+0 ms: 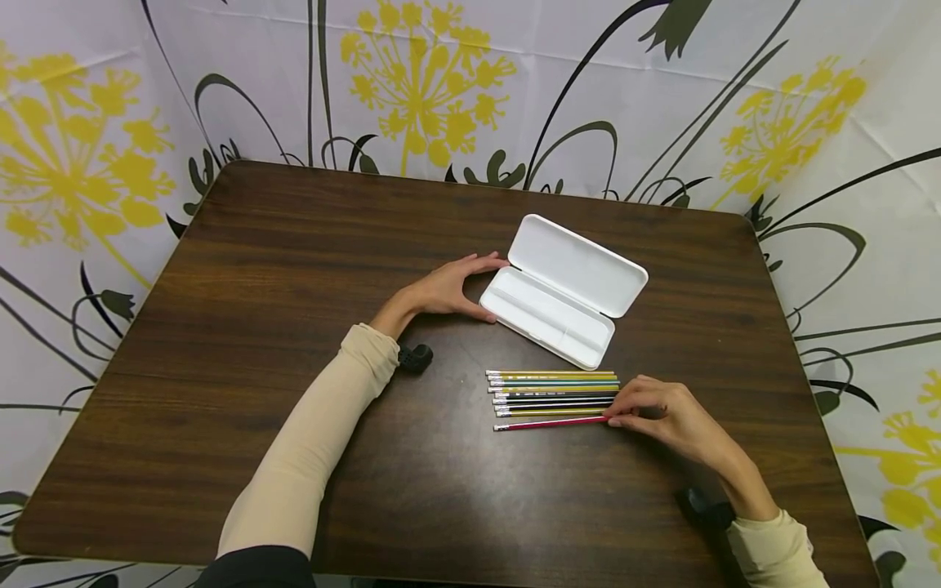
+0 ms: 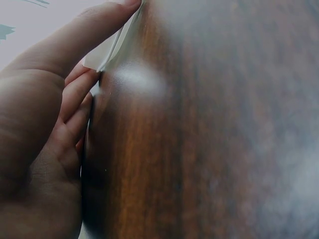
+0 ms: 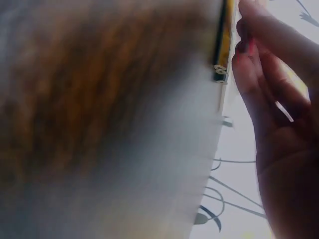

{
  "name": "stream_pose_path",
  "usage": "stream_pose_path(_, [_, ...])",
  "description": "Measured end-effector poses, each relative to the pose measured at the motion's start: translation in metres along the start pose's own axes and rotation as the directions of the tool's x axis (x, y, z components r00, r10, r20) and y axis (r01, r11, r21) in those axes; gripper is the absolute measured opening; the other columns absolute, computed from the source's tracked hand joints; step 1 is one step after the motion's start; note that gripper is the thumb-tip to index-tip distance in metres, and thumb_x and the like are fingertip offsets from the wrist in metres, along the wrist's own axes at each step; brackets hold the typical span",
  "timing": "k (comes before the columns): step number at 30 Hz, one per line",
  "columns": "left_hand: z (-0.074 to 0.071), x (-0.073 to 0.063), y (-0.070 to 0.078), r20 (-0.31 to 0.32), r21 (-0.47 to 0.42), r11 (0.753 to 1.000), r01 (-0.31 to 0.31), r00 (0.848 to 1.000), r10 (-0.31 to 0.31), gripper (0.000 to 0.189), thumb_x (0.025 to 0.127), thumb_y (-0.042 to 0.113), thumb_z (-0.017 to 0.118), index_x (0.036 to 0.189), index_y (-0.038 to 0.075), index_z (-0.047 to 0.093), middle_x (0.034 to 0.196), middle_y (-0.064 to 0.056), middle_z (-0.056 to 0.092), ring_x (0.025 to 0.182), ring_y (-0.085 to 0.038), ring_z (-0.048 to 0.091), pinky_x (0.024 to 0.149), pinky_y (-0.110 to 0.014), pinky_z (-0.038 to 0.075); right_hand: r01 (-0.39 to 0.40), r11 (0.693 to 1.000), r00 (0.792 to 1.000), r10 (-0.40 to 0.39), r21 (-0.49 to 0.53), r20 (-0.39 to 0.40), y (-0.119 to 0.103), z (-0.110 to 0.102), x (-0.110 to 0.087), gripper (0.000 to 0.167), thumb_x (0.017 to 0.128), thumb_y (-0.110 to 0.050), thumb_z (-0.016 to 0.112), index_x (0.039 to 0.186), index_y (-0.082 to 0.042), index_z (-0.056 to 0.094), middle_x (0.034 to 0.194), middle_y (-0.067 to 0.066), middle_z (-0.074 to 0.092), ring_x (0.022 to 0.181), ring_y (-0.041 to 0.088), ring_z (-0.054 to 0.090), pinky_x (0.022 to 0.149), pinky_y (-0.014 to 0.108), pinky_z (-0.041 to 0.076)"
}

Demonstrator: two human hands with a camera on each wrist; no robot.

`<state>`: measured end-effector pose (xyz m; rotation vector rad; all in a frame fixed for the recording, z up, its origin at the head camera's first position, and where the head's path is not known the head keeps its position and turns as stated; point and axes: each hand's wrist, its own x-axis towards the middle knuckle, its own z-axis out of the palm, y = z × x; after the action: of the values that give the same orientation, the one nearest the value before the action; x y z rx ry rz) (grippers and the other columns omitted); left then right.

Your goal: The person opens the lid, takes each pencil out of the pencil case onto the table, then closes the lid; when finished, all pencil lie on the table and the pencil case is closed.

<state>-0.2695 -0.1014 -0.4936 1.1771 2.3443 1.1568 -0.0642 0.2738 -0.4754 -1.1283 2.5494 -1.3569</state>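
An open white pencil case [image 1: 544,318] lies tilted on the table, its lid [image 1: 577,265] folded back on the far side. My left hand [image 1: 448,287] holds its left end, thumb at the near corner and fingers at the lid hinge. In the left wrist view the thumb [image 2: 75,40] meets the case's pale edge. My right hand [image 1: 665,412] pinches the right end of a red pencil [image 1: 551,423], which sits nearest me beside a row of several pencils [image 1: 555,392]. The row's gold, teal and black pencils lie side by side, eraser ends to the left.
The brown wooden table [image 1: 220,327] extends far to the left. A patterned white cloth [image 1: 257,65] with yellow flowers hangs behind and around it. Dark wrist devices [image 1: 416,359] are worn at both cuffs.
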Motion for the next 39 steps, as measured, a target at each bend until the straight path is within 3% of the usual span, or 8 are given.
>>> stream_pose_path(4, [-0.001, 0.0, 0.001, -0.001, -0.002, 1.0, -0.005, 1.0, 0.005, 0.09, 0.073, 0.038, 0.087, 0.148, 0.013, 0.044, 0.155, -0.01, 0.035, 0.145, -0.017, 0.022, 0.119, -0.032, 0.007, 0.062, 0.992, 0.998, -0.065, -0.109, -0.02, 0.002, 0.002, 0.0, 0.034, 0.072, 0.005, 0.084, 0.097, -0.017, 0.078, 0.094, -0.007, 0.068, 0.085, 0.01, 0.061, 0.076, 0.015, 0.047])
stream_pose_path(7, [0.0, 0.0, 0.0, -0.004, -0.003, 1.0, -0.01, 1.0, 0.01, 0.089, 0.073, 0.038, 0.088, 0.147, 0.013, 0.044, 0.154, -0.01, 0.036, 0.145, -0.017, 0.022, 0.119, -0.032, 0.007, 0.058, 0.981, 0.997, -0.064, -0.184, -0.03, 0.002, 0.002, 0.0, 0.035, 0.071, 0.002, 0.085, 0.098, -0.019, 0.078, 0.095, -0.009, 0.066, 0.086, 0.009, 0.06, 0.076, 0.014, 0.046])
stream_pose_path(12, [-0.001, 0.001, 0.001, 0.004, -0.001, 1.0, -0.01, 1.0, 0.01, 0.089, 0.073, 0.038, 0.087, 0.147, 0.013, 0.044, 0.154, -0.01, 0.036, 0.146, -0.018, 0.022, 0.119, -0.033, 0.007, -0.079, 0.963, 0.989, 0.044, -0.256, -0.141, -0.004, -0.002, 0.006, 0.036, 0.072, -0.004, 0.087, 0.104, -0.019, 0.077, 0.097, -0.008, 0.065, 0.082, 0.009, 0.06, 0.07, 0.015, 0.047])
stream_pose_path(16, [-0.003, 0.002, 0.003, 0.006, -0.002, 1.0, 0.002, 1.0, -0.002, 0.089, 0.074, 0.037, 0.087, 0.148, 0.014, 0.044, 0.156, -0.01, 0.033, 0.146, -0.018, 0.021, 0.119, -0.032, 0.007, -0.199, 0.934, 0.95, 0.108, -0.298, -0.294, -0.006, -0.01, 0.027, 0.028, 0.075, -0.005, 0.086, 0.1, -0.014, 0.077, 0.09, -0.005, 0.066, 0.071, 0.009, 0.056, 0.057, 0.019, 0.045])
stream_pose_path(18, [-0.002, 0.002, 0.003, 0.003, -0.001, 1.0, 0.005, 1.0, -0.005, 0.089, 0.074, 0.037, 0.087, 0.148, 0.014, 0.044, 0.156, -0.01, 0.033, 0.146, -0.018, 0.021, 0.119, -0.032, 0.007, -0.23, 0.915, 0.936, 0.115, -0.331, -0.332, -0.003, -0.013, 0.041, 0.024, 0.077, -0.005, 0.084, 0.098, -0.012, 0.078, 0.086, -0.005, 0.066, 0.068, 0.01, 0.054, 0.054, 0.021, 0.044])
stream_pose_path(24, [0.001, 0.001, 0.001, 0.001, 0.003, 1.0, 0.008, 1.0, -0.008, 0.089, 0.073, 0.038, 0.087, 0.148, 0.015, 0.044, 0.157, -0.009, 0.032, 0.146, -0.017, 0.02, 0.119, -0.033, 0.006, -0.298, 0.863, 0.939, 0.189, -0.407, -0.286, 0.012, -0.015, 0.073, 0.013, 0.082, -0.007, 0.08, 0.094, -0.012, 0.079, 0.081, -0.003, 0.068, 0.07, 0.015, 0.053, 0.058, 0.031, 0.044])
stream_pose_path(31, [0.005, 0.0, 0.001, 0.001, -0.006, 1.0, 0.002, 1.0, -0.002, 0.09, 0.073, 0.038, 0.088, 0.147, 0.013, 0.044, 0.155, -0.008, 0.035, 0.146, -0.017, 0.021, 0.119, -0.031, 0.006, -0.354, 0.842, 0.935, 0.305, -0.407, -0.181, 0.023, -0.015, 0.083, 0.013, 0.081, -0.009, 0.081, 0.093, -0.014, 0.08, 0.083, -0.002, 0.069, 0.074, 0.015, 0.057, 0.062, 0.034, 0.046])
stream_pose_path(39, [0.001, 0.001, 0.001, -0.002, 0.003, 1.0, 0.0, 1.0, 0.0, 0.09, 0.073, 0.038, 0.088, 0.148, 0.015, 0.044, 0.156, -0.01, 0.033, 0.146, -0.018, 0.022, 0.119, -0.032, 0.006, -0.356, 0.818, 0.932, 0.275, -0.452, -0.238, 0.025, -0.014, 0.085, 0.014, 0.083, -0.014, 0.08, 0.097, -0.015, 0.079, 0.085, 0.0, 0.07, 0.074, 0.017, 0.055, 0.06, 0.036, 0.044])
